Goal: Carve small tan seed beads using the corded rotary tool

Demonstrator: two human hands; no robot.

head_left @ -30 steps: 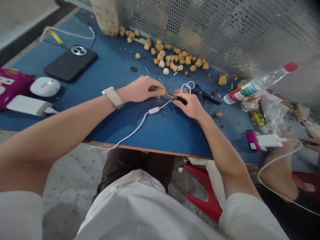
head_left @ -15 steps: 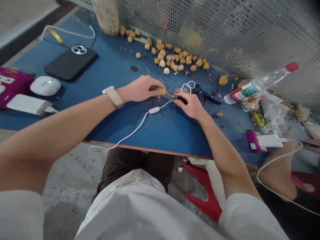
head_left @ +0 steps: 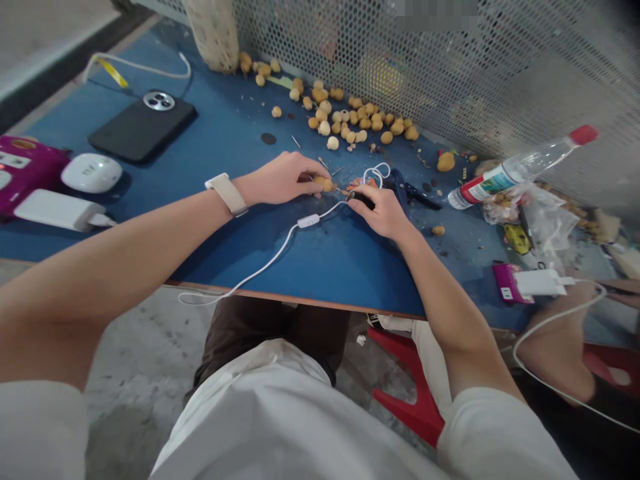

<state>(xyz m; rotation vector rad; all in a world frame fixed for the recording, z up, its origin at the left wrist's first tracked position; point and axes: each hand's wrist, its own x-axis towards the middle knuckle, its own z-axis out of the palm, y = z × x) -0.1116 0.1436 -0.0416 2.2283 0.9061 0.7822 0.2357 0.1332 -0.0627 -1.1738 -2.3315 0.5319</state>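
Observation:
My left hand (head_left: 293, 177), with a pale watch band on its wrist, pinches a small tan gourd (head_left: 324, 183) just above the blue table (head_left: 240, 247). Close to its right, my right hand (head_left: 380, 210) has its fingers closed around a small dark piece; a thin tip reaches from there toward the gourd. What the piece is I cannot make out. A white cable (head_left: 270, 263) with an inline switch (head_left: 309, 221) runs up to the right fingers. Orange bits (head_left: 356, 182) and dark blue-handled pliers (head_left: 415, 193) lie behind that hand.
Many small gourds (head_left: 365, 120) lie along the perforated metal panel (head_left: 320, 40). A phone (head_left: 143, 127), white case (head_left: 91, 173) and purple power strip (head_left: 30, 173) are at left. At right are a plastic bottle (head_left: 520, 170), a charger (head_left: 540, 282) and another person's arm (head_left: 560, 340).
Both hands keep nearly the same place and grip. Only a very slight shift of the view shows.

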